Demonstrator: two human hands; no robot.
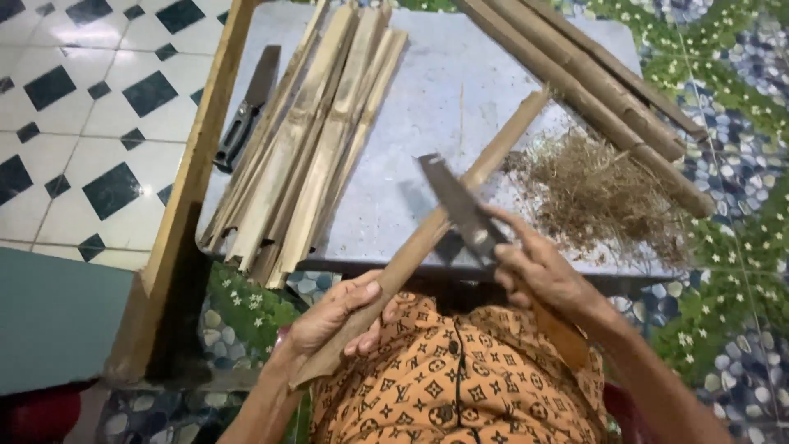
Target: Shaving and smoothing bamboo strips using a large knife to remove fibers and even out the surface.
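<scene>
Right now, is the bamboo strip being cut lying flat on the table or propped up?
Propped up: the bamboo strip slants from the left hand to the table.

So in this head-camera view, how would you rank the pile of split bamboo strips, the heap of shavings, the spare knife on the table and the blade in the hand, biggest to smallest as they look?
1. Pile of split bamboo strips
2. Heap of shavings
3. Spare knife and blade in the right hand: alike, and the blade is nearer the camera, so unranked.
</scene>
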